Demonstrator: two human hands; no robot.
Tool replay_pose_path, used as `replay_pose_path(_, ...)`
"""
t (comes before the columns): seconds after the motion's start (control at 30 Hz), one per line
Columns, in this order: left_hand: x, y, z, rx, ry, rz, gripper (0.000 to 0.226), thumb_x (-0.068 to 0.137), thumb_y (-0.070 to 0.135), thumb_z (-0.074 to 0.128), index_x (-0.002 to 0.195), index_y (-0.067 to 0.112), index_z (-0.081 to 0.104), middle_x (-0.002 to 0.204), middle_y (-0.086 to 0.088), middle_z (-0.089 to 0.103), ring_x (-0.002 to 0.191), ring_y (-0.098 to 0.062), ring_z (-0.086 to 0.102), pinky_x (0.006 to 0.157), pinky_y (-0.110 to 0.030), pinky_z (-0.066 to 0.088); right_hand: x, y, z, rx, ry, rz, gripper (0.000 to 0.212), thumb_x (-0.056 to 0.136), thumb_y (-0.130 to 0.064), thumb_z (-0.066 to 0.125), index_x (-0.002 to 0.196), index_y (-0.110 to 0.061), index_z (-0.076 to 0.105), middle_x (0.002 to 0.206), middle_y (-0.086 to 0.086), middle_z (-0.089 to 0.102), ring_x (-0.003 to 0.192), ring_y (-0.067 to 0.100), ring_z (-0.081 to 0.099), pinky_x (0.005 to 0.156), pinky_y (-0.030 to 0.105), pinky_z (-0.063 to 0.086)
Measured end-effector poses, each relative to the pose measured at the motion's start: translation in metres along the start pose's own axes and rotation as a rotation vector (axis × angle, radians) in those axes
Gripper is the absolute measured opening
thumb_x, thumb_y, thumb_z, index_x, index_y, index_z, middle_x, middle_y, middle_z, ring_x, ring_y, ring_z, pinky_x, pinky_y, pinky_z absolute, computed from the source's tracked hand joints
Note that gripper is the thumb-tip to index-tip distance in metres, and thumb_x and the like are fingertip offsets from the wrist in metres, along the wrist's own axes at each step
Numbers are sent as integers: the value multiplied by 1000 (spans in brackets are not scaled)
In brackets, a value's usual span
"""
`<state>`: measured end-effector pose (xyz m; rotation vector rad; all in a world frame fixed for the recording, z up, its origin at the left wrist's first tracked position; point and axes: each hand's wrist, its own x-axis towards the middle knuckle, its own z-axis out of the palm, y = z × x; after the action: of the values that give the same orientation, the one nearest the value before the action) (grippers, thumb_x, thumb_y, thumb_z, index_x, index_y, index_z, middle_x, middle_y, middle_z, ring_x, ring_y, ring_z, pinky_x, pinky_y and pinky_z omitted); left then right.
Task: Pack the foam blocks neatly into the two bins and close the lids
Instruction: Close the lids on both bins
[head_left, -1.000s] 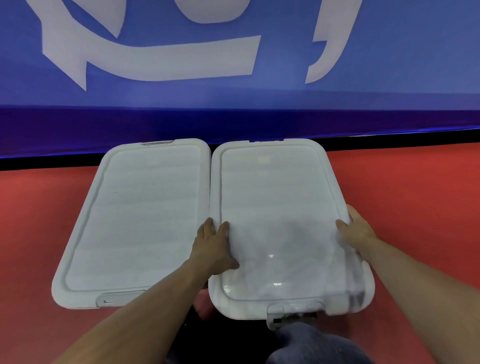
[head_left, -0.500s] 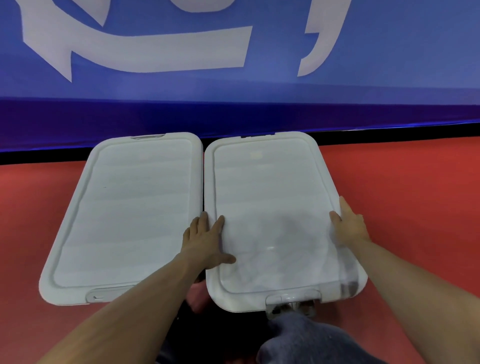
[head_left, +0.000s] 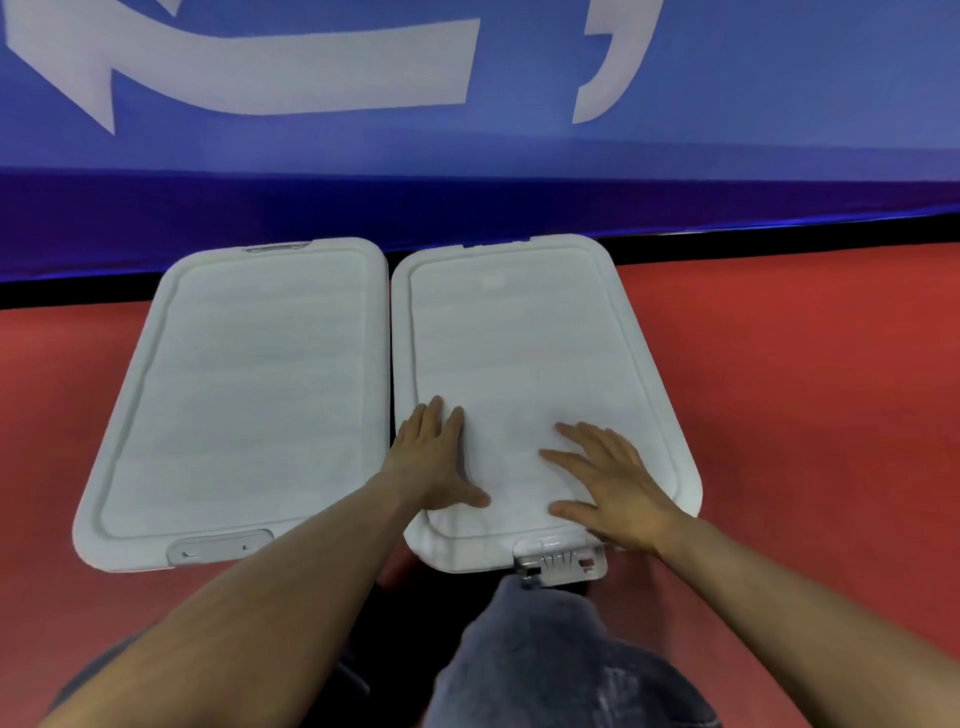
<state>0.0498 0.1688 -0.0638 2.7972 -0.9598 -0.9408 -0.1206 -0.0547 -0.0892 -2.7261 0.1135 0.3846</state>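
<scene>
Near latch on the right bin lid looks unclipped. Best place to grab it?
Take the latch by its free lower edge, from the person's side. It sticks out past the right lid rim there; the right hand, flat on the lid, is closest.

Beyond the fingertips of both flat hands, the right lid (head_left: 519, 353) lies bare; left of them the left lid (head_left: 249, 395) abuts it; red floor (head_left: 805, 389) lies open rightward.

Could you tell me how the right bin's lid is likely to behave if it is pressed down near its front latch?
The right bin's lid looks like thin moulded plastic, so it would probably flex a little under the left hand and right hand lying flat on it. Its smooth, shiny surface may be slippery. The front latch looks unfastened, so that edge could spring up.
</scene>
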Motion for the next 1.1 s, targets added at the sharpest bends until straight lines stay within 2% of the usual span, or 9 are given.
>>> replay_pose_path(0.07,0,0,-2,-2,-3,-1,135,69,73,75,162,22,-8,169,-6,-20,156,-27,-17,127,-43,-2,-10,-2,6,-24,4,-97,71,89,-72,50,152,-43,34,166,-13,9,154,13,0,124,34,-3)
replay_pose_path(0.2,0,-1,-1,0,-4,8,135,70,74,74,163,22,-8,169,-6,-19,156,-27,-15,127,-43,-1,-24,-4,14,-41,20,-158,82,80,-79,54,148,-37,39,166,-11,12,153,12,4,122,31,-1)
replay_pose_path(0.33,-3,1,2,1,8,19,131,72,72,74,162,21,-6,169,-8,-17,156,-28,-13,128,-44,1,-40,-6,27,-134,86,-210,91,68,-80,67,138,-26,46,166,-3,19,153,18,15,123,42,16)
replay_pose_path(0.47,-6,0,4,-6,18,26,127,74,71,73,163,21,-3,169,-8,-14,157,-27,-11,128,-44,3,-42,-6,33,-215,68,-203,104,52,-79,75,133,-21,47,165,4,23,151,25,24,120,47,24)
replay_pose_path(0.6,-7,-2,7,-6,23,30,126,74,72,72,163,22,-2,170,-8,-13,157,-26,-10,128,-45,5,-42,-10,33,-260,50,-180,105,44,-73,79,128,-17,51,164,8,27,149,27,30,117,50,29)
replay_pose_path(0.83,-7,-3,8,-11,34,27,125,74,72,72,163,23,-1,170,-7,-12,157,-25,-9,128,-44,7,-42,-14,35,-315,61,-158,94,53,-67,79,128,-18,51,164,8,25,149,29,29,117,52,28)
replay_pose_path(1.0,-9,-1,8,-22,49,39,122,74,70,73,162,22,3,169,-9,-10,157,-26,-7,127,-42,7,-44,-11,28,-212,97,-158,64,77,-58,66,128,-23,48,165,-4,20,153,18,20,119,50,26)
replay_pose_path(1.03,-10,0,8,-24,53,37,122,74,70,73,162,22,3,169,-9,-9,157,-25,-7,127,-42,7,-44,-10,27,-219,92,-162,66,78,-59,65,130,-24,47,166,-5,20,153,17,19,120,49,24)
replay_pose_path(1.1,-10,-1,8,-23,51,36,122,74,70,73,162,23,3,170,-8,-10,157,-25,-7,127,-41,7,-44,-8,28,-291,37,-175,83,70,-69,65,136,-22,45,166,1,20,153,21,18,122,52,20)
